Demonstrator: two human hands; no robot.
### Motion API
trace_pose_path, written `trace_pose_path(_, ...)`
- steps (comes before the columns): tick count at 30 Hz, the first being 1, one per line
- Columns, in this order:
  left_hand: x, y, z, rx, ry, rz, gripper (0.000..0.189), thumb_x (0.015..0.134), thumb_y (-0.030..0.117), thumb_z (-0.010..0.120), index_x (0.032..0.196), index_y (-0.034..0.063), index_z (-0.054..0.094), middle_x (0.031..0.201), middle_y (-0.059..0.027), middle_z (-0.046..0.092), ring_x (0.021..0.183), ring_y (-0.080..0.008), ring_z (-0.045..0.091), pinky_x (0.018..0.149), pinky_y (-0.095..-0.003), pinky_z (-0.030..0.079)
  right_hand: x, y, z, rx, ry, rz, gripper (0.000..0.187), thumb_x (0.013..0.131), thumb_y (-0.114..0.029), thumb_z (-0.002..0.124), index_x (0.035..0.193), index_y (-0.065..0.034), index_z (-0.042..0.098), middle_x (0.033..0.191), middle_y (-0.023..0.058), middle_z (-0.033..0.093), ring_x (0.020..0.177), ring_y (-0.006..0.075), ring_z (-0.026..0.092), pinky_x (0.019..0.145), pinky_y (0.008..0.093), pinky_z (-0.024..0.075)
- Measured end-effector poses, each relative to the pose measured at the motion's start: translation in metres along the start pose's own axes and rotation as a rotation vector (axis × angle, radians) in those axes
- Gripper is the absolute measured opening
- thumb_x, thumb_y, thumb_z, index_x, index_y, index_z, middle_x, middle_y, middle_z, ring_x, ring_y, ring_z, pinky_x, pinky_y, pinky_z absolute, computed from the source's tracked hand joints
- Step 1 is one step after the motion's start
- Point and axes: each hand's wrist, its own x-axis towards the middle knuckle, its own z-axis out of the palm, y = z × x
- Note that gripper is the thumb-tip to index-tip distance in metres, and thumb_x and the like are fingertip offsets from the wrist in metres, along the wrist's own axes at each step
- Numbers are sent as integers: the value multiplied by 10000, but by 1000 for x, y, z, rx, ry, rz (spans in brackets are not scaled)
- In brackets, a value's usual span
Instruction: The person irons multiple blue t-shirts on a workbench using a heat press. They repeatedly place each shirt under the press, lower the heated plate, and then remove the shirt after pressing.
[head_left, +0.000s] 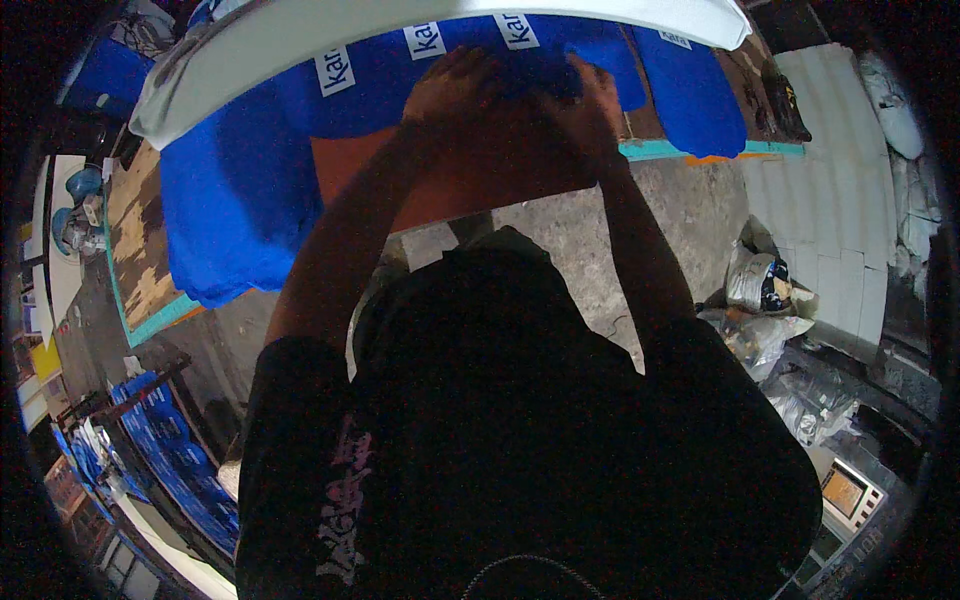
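My left hand (454, 86) rests on blue fabric (367, 109) that lies over a reddish-brown board (465, 176). Over on the right, my right hand (596, 94) touches the same cloth close to the board's right side, fingers pointing away from me. Deep shadow falls between the hands, so whether either one pinches the cloth is hidden. White patches with dark writing, such as this rectangular patch (334, 69), sit in a row on the fabric. To the left, a blue cloth part (240, 202) drapes over the table's front edge.
Another blue piece (694, 105) hangs over the wooden table (139, 247) edge at right. A pale curved band (450, 34) crosses the top of the view. Plastic bags (757, 337) lie on the floor at right. At lower left stands a rack of blue printed items (176, 450).
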Motion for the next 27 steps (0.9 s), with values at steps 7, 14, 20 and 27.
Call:
trace_pose_path(7, -9, 8, -30, -106, -115, -148, 462, 1043, 371, 529, 1416, 102, 575, 1487, -164, 563, 1413, -370, 495, 1201, -488, 380, -8, 18, -34, 942, -123, 807, 541, 1038, -487, 555, 1439, -123, 560, 1323, 95, 668, 1103, 281, 658, 984, 415, 517)
trace_pose_path(14, 5, 26, -60, -128, -239, -209, 458, 1043, 371, 532, 1399, 90, 598, 1475, -166, 571, 1411, -356, 497, 1197, -480, 388, 21, 180, 12, 714, -167, 123, 390, 990, -288, 697, 1322, -97, 624, 1159, 111, 663, 1053, 277, 618, 921, 400, 520)
trace_pose_path(20, 14, 37, -80, -107, -423, -265, 483, 1018, 368, 577, 1409, 85, 589, 1474, -162, 572, 1404, -358, 505, 1189, -482, 399, 7, 153, 23, 121, -146, -23, 446, 1008, -240, 666, 1399, -37, 596, 1359, 147, 650, 1166, 265, 627, 1008, 362, 503)
trace_pose_path(27, 6, 31, -73, -102, -287, -291, 481, 979, 346, 631, 1388, 94, 604, 1462, -163, 581, 1386, -372, 521, 1180, -479, 410, 3, 68, 8, 1126, 178, 594, 325, 942, -169, 747, 1227, -21, 695, 1178, 63, 688, 1018, 210, 648, 853, 358, 535)
